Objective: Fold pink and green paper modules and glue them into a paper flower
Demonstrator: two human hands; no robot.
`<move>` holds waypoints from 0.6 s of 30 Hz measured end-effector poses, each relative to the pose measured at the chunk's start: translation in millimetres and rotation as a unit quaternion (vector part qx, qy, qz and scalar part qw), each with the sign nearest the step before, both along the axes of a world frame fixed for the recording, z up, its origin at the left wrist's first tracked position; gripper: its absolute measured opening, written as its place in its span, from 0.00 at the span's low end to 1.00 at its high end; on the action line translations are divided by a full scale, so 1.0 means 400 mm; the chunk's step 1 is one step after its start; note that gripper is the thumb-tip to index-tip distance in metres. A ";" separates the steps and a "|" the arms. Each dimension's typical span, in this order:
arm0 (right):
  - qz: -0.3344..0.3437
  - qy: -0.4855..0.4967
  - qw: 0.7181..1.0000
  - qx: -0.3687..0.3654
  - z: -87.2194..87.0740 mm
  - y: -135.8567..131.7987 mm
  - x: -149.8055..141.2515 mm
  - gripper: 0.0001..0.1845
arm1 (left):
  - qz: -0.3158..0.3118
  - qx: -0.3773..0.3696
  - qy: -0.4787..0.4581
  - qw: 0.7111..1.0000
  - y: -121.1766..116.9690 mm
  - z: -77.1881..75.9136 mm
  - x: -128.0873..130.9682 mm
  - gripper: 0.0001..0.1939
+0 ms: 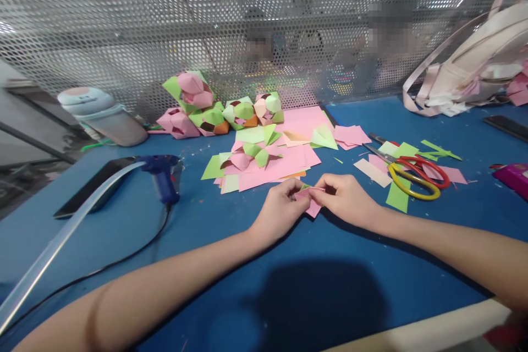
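My left hand [280, 210] and my right hand [346, 199] meet over the blue table [289, 297], both pinching a small folded pink paper piece [310, 201] between their fingertips. A bit of green shows at the top of the piece. Just beyond the hands lies a pile of pink and green paper sheets [272, 162] with half-folded shapes on it. Finished pink-and-green folded paper balls [214, 107] are stacked at the back by the mesh wall.
Red-and-yellow scissors [412, 173] lie on paper scraps to the right. A blue glue gun [163, 176] with a glue stick and cord rests at the left, beside a dark phone [91, 190]. A pink bag [474, 71] sits back right. People sit behind the perforated screen.
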State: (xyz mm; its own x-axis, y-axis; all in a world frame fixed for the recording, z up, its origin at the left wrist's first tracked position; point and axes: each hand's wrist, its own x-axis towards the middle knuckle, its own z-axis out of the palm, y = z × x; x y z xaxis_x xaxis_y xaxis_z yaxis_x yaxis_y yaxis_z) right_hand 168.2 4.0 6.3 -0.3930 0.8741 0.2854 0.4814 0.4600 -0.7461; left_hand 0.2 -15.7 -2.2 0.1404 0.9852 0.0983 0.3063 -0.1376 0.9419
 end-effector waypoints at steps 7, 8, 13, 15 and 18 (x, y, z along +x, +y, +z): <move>0.021 -0.013 0.997 0.068 0.017 0.008 0.021 0.11 | -0.013 -0.063 -0.077 0.995 -0.002 0.013 0.002 0.11; 0.023 -0.014 0.997 0.074 0.018 0.008 0.021 0.10 | -0.013 -0.066 -0.077 0.995 -0.001 0.013 0.002 0.11; 0.040 -0.036 0.995 0.088 0.012 0.006 0.017 0.07 | -0.017 -0.051 -0.047 0.997 -0.003 0.005 -0.001 0.12; 0.043 -0.045 0.993 0.100 0.004 0.005 0.016 0.09 | -0.019 -0.047 -0.032 0.998 -0.003 0.000 0.000 0.12; 0.051 -0.054 0.988 0.134 -0.008 0.003 0.014 0.08 | -0.011 -0.034 -0.025 0.999 -0.001 -0.004 0.001 0.09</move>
State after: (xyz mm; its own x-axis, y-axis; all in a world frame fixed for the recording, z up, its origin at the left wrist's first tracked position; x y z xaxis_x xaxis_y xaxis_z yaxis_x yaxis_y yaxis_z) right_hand 173.8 5.1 3.2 -0.5164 0.7267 0.4531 0.4922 0.6848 -0.5374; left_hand 0.6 -16.3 -3.9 0.1588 0.9866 0.0378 0.2570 -0.0782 0.9632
